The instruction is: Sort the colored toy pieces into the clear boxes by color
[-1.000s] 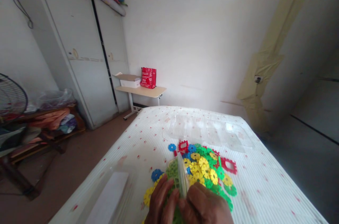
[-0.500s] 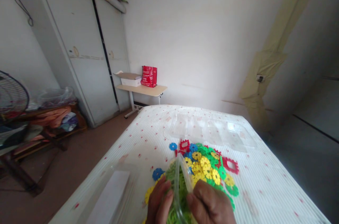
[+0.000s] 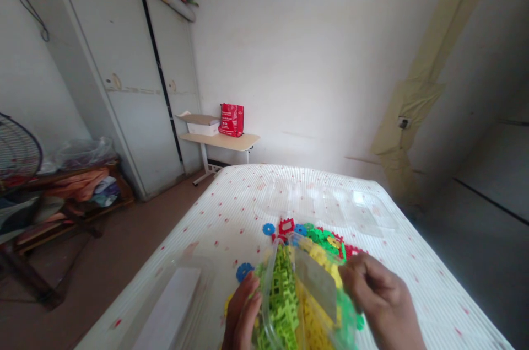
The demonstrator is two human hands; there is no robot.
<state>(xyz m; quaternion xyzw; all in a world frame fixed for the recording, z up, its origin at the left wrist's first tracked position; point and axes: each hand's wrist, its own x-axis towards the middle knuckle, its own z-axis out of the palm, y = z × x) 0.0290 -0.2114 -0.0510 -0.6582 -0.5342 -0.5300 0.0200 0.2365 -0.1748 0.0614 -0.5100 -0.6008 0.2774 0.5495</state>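
A clear plastic box (image 3: 268,311) full of light green toy building pieces (image 3: 283,297) is at the near edge of the view. My left hand (image 3: 243,314) curls its fingers around the left side of this box. The clear lid (image 3: 316,284) stands tilted up on the right, with a greyish label on it. My right hand (image 3: 378,297) is closed at the lid's right edge, thumb and fingers pinched on it. Behind and through the lid show yellow, green, blue and red toy pieces (image 3: 320,237) in a loose heap.
Several clear plastic trays or lids (image 3: 326,204) lie at the table's far side. A clear container with a white strip (image 3: 167,308) sits at the near left. Beyond the white spotted tablecloth (image 3: 231,201) stands a small table with a red bag (image 3: 231,119).
My right hand has moved to the right and pulled the lid open, away from the box. More green pieces now show. My left hand stays on the box's left side.
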